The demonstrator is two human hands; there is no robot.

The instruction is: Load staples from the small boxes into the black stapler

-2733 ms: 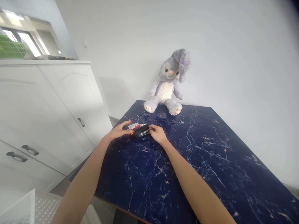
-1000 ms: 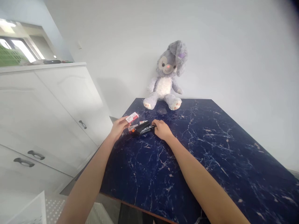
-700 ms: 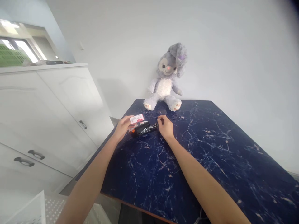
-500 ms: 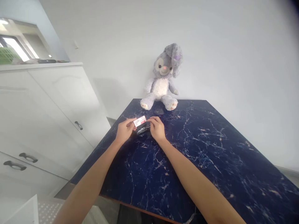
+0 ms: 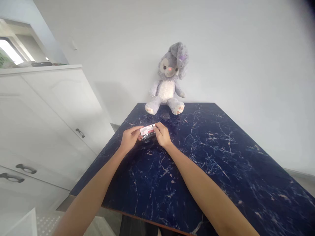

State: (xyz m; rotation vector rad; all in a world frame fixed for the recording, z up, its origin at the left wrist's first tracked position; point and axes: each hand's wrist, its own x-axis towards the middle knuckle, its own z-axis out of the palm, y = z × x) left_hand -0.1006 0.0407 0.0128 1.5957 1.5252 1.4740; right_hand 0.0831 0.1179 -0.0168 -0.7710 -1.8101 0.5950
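Observation:
A small white card with red print [image 5: 147, 130] lies against a glossy black item [image 5: 148, 137], which looks like a flat case or pouch; I cannot make out its exact kind. My left hand [image 5: 129, 137] pinches the left end of the two, fingers closed. At the right end, my right hand [image 5: 162, 133] is closed too, its thumb pressed on the card's edge. Both are held a little above the dark blue marbled table [image 5: 152, 183]. The fingers hide the ends of the black item and its underside.
A grey plush toy with a floppy ear [image 5: 167, 82] sits at the table's far edge against the wall. White cabinets with dark handles [image 5: 56, 108] stand to the left. A small dark object [image 5: 165, 116] lies between the toy's feet.
The card has tilted down flatter over the black item. My right thumb has moved left onto the card's right end. The whole view has shifted slightly.

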